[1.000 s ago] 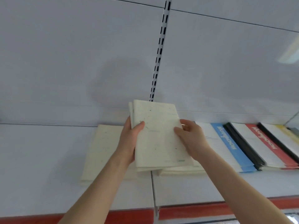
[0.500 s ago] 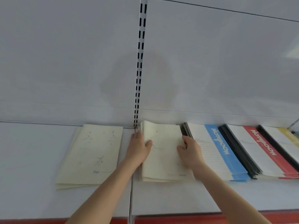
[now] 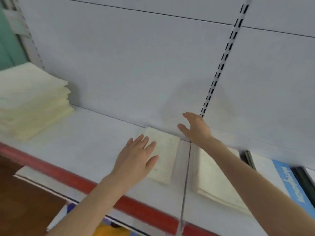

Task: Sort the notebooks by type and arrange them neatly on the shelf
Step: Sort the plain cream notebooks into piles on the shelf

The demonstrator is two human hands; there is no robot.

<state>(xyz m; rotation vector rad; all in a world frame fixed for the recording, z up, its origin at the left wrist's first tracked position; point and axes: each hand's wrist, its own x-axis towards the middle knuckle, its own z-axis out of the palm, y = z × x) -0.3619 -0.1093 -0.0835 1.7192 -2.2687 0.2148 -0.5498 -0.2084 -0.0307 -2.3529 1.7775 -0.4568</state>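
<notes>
Change noted: the right pile (image 3: 214,181), gripped at its sides by both hands half a second ago, now lies flat on the shelf (image 3: 95,133) with no hand on it. Both hands have let go and shifted left. The left hand (image 3: 136,157) is flat, fingers straight and spread, over the near-left part of the left pile (image 3: 166,155). Whether it touches the cover cannot be told. The right hand (image 3: 196,128) is raised near the back panel, fingers wide, holding nothing.

Judgement: that set-down is done. The left pile looks next in line, for squaring or moving.

Surroundings: the two cream piles sit either side of the shelf seam, near but apart. A blue notebook (image 3: 286,181) lies just right of the right pile, with a dark-edged notebook (image 3: 305,181) beyond it. A tall stack (image 3: 30,99) of cream notebooks stands well apart at far left, its edges uneven. The slotted upright (image 3: 226,48) runs up the back panel behind the right hand.

Obstruction: none seen around the left pile. The right forearm hides part of the right pile.
</notes>
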